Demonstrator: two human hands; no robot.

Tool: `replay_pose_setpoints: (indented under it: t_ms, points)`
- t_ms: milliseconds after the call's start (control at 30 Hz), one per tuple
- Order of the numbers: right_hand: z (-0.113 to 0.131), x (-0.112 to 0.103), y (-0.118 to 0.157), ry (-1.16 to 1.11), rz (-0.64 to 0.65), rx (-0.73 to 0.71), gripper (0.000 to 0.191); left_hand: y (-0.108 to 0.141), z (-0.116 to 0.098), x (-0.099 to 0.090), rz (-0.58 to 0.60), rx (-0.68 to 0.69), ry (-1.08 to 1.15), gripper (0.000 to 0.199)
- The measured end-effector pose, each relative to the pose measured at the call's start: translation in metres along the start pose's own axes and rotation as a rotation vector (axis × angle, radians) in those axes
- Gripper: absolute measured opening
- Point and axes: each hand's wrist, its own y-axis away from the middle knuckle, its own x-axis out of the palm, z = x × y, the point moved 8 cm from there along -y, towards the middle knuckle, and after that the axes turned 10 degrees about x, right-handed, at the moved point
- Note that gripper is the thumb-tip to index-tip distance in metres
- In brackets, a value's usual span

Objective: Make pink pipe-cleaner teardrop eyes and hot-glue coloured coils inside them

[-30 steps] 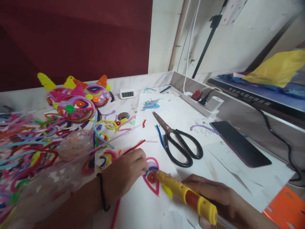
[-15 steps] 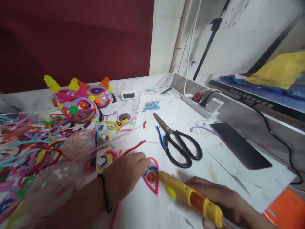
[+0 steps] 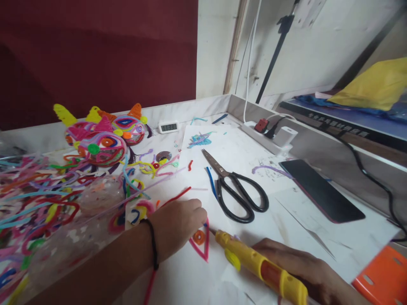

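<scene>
My left hand, with a black band at the wrist, is closed at the top of a pink pipe-cleaner eye outline, its fingertips pressed there. Inside that outline sit an orange coiled disc and a bit of blue, partly hidden by my fingers. My right hand is wrapped round a yellow hot glue gun; its nozzle points left, close beside the outline's right edge. Black-handled scissors lie partly spread beyond both hands, next to a blue pipe-cleaner piece.
Loose coloured pipe cleaners and clear plastic wrapping cover the left side. Behind them stand decorated pipe-cleaner masks and a small digital clock. A phone, a power strip and cables are on the right.
My left hand has moved slightly right and up over the top of the eye outline, covering more of it. The glue gun's nozzle has drawn back a little to the right.
</scene>
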Motion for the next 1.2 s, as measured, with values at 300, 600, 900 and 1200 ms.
replay_pose_setpoints:
  t_ms: [300,600,900,1200]
  points:
    - [-0.010,0.002,-0.003,-0.093,0.051,-0.006,0.030,0.000,-0.002,0.000,-0.014,-0.016,0.009,0.018]
    - [-0.014,0.005,-0.005,-0.061,0.013,0.028,0.042,0.000,-0.009,-0.002,-0.007,0.029,-0.130,0.019]
    - [-0.014,0.004,-0.004,-0.045,-0.010,0.034,0.045,-0.001,-0.010,-0.003,-0.039,0.026,-0.123,0.015]
    - [-0.014,0.002,-0.003,-0.041,-0.003,0.013,0.038,-0.003,-0.010,0.003,0.019,0.039,-0.178,0.016]
